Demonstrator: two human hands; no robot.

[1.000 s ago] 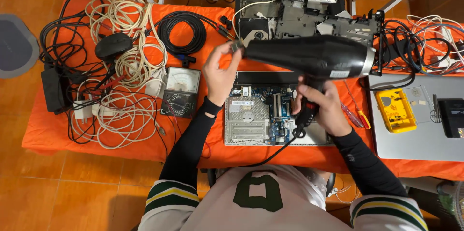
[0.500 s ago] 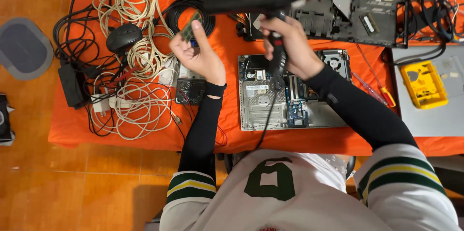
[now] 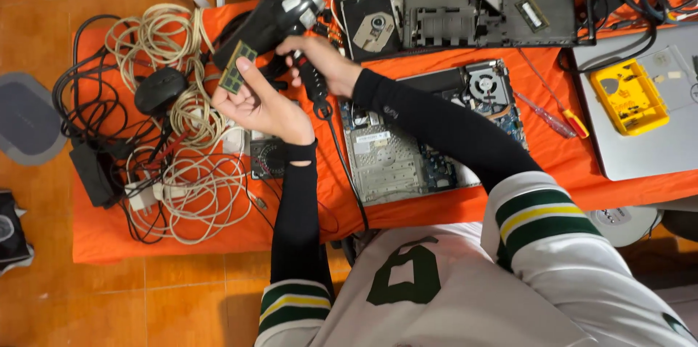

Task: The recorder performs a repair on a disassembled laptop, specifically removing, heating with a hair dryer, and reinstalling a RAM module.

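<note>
Both hands are up over the left half of the surface. Left hand sits palm up, fingers curled, pinching a small green memory module between thumb and fingertips, the card tilted and raised clear of the cloth. Right hand is wrapped tight round the grip of a black heat gun, whose barrel crosses just above the module, almost touching it. The gun's black cord drops from the grip and runs down toward the near edge.

Room to move is tight on the left: a tangle of cream cables and black leads, a black mouse and a power brick fill that side right out to the edge. Under the right forearm lies an opened laptop base with its fan showing. At the far edge sits a stripped dark laptop chassis with an optical drive beside it.

Off to the right, well apart from the hands, a red-handled screwdriver, a yellow meter resting on a silver laptop.

An orange cloth covers the surface; orange tiled floor all round, a grey mat on the left.
</note>
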